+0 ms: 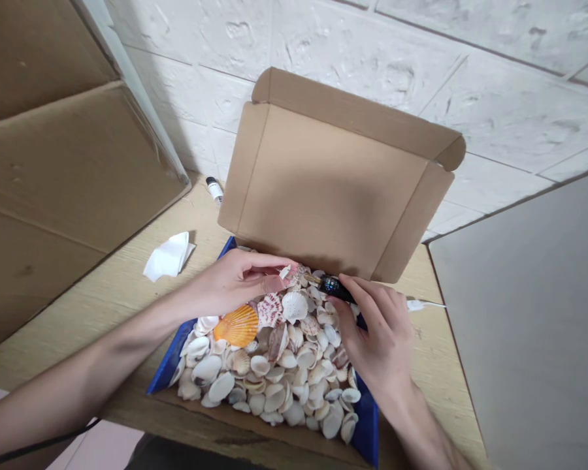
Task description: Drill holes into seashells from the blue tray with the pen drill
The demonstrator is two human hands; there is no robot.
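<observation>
Left hand (235,282) pinches small shell (285,271); right hand (377,333) grips rotary tool (330,284). Tip may skid, cracking shell or nicking fingers.

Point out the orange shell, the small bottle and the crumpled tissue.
orange shell (236,326): head view, middle of its ribbed fan.
small bottle (214,188): head view, its white body.
crumpled tissue (168,256): head view, its centre fold.
</observation>
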